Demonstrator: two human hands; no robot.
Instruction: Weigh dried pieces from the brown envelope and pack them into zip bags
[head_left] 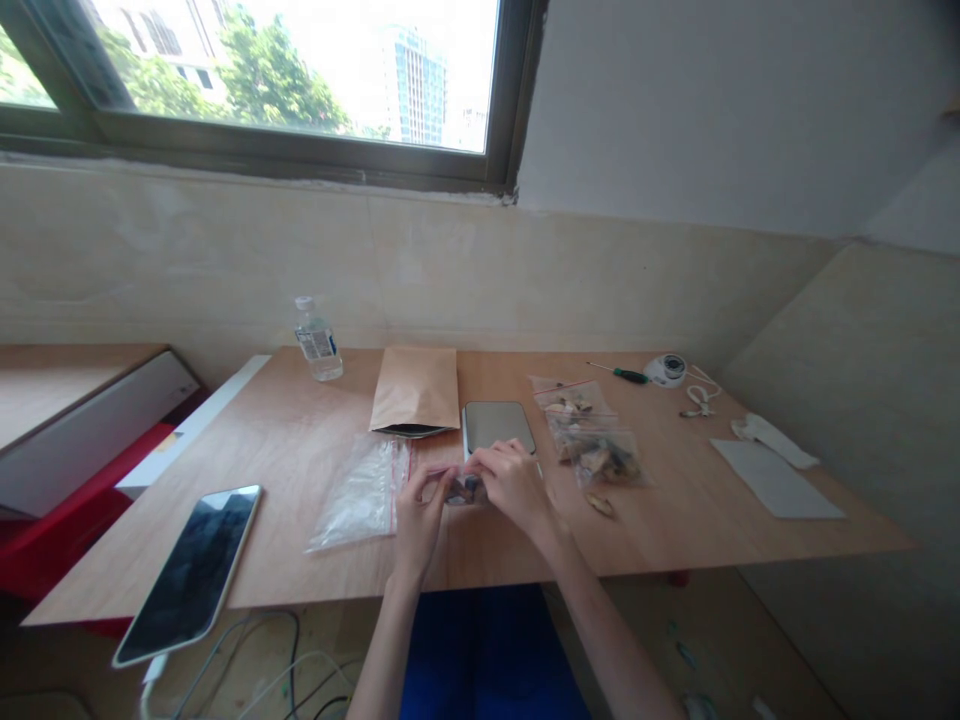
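Note:
Near the table's front edge, my left hand and my right hand pinch the top edge of a small clear zip bag. Dark pieces show inside it, partly hidden by my fingers. Just behind my right hand lies a flat digital scale with a metal top. A stack of empty zip bags with red seal lines is left of my left hand. To the right are filled zip bags of dried brownish pieces, and one loose piece lies in front of them.
A brown paper pouch lies behind the scale's left side. Further left are a water bottle and a tablet with a cable, overhanging the edge. On the right are a screwdriver, a white camera and white paper.

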